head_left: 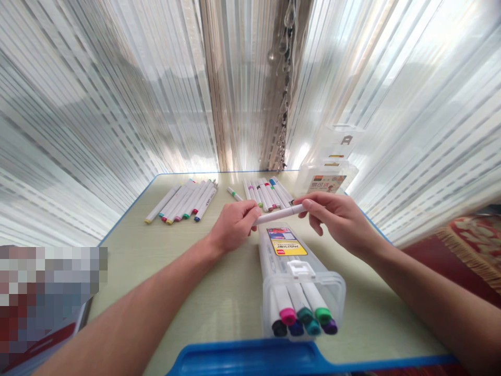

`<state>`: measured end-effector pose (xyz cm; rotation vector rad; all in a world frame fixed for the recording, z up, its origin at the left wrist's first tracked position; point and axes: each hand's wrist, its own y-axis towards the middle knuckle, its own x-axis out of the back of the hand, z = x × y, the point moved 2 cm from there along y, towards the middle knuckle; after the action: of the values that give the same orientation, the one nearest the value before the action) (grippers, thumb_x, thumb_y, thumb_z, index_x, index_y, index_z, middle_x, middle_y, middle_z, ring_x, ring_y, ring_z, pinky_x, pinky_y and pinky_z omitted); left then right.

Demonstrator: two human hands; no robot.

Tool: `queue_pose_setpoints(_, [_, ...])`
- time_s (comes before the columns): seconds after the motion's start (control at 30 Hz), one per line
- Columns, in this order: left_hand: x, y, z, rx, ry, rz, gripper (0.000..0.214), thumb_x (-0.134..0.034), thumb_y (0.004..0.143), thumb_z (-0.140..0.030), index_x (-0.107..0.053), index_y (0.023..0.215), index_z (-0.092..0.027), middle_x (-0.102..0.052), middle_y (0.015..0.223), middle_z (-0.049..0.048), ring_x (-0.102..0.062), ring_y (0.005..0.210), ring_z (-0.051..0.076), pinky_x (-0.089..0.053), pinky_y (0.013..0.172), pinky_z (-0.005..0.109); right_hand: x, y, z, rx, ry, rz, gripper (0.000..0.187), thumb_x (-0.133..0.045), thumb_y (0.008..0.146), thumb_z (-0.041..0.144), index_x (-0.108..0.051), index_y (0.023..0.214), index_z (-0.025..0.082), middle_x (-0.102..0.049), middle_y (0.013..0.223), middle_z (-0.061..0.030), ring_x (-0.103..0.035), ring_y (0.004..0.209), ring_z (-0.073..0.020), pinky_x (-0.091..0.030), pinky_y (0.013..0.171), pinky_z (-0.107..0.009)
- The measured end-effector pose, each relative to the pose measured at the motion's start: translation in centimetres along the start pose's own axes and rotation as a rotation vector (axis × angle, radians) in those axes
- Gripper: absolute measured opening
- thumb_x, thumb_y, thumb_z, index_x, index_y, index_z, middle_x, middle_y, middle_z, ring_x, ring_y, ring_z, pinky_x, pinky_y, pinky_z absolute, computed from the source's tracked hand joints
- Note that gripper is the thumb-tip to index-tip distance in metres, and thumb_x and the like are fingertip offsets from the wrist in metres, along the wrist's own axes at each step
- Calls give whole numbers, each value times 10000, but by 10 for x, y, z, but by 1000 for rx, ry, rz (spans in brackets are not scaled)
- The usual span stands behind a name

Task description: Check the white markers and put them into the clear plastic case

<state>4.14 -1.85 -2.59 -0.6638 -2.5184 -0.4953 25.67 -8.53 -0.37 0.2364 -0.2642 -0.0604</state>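
Note:
A white marker [278,213] is stretched between my two hands, above the table. My left hand [235,222] is closed around its left end. At the other end, my right hand [332,216] pinches it between thumb and fingers. Just below lies a clear plastic marker case [270,266] with a yellow label, its near end toward me. Several markers with pink, green, teal, blue, purple and black ends [288,316] stick out of that end. Beyond my hands is a group of white markers [263,194]; another group [183,202] lies to the left.
A single marker with a green band [234,194] lies between the two groups. An opened clear plastic box [327,177] stands at the back right. The pale green table [129,261] has a blue edge and a blue tray [250,359] in front. Striped curtains [164,104] hang behind.

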Motion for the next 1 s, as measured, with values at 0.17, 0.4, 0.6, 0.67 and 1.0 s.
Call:
queue_pose_setpoints(0.17, [0, 1, 0, -11, 10, 12, 339, -461, 950, -269, -525, 631, -174, -569, 511, -37, -516, 506, 98, -375, 556, 233, 0, 0, 0, -7, -14, 28, 215, -635, 924, 334, -737, 905, 146, -648, 677, -9, -476, 422, -55, -357, 381, -212])
queue_pose_setpoints(0.4, [-1, 0, -2, -11, 30, 29, 342, -441, 962, -273, -525, 645, -178, -568, 520, -42, -509, 502, 97, -373, 562, 239, 3, 0, 0, -28, -24, 65, 235, -635, 926, 356, -743, 903, 148, -648, 691, -12, -477, 422, -52, -362, 380, -206])
queue_pose_setpoints(0.6, [-1, 1, -1, -9, 78, 39, 376, -421, 975, -278, -499, 619, -185, -551, 515, -42, -491, 510, 101, -358, 562, 244, 4, -1, -1, -30, -29, 78, 247, -642, 928, 376, -748, 925, 152, -646, 696, -9, -484, 438, -53, -376, 394, -203])
queue_pose_setpoints(0.67, [-1, 2, 0, -13, 86, 40, 373, -419, 976, -280, -497, 624, -187, -549, 514, -43, -491, 512, 104, -358, 564, 246, 4, -1, -1, -33, -30, 78, 260, -647, 923, 387, -745, 911, 147, -646, 691, -12, -480, 437, -54, -375, 395, -205])
queue_pose_setpoints(1.0, [-1, 1, -2, -34, 138, 62, 368, -395, 985, -279, -490, 640, -195, -558, 530, -39, -504, 536, 118, -366, 596, 254, 4, -1, -2, -68, -33, 110, 291, -667, 902, 432, -723, 847, 151, -652, 687, -26, -483, 449, -68, -363, 394, -212])
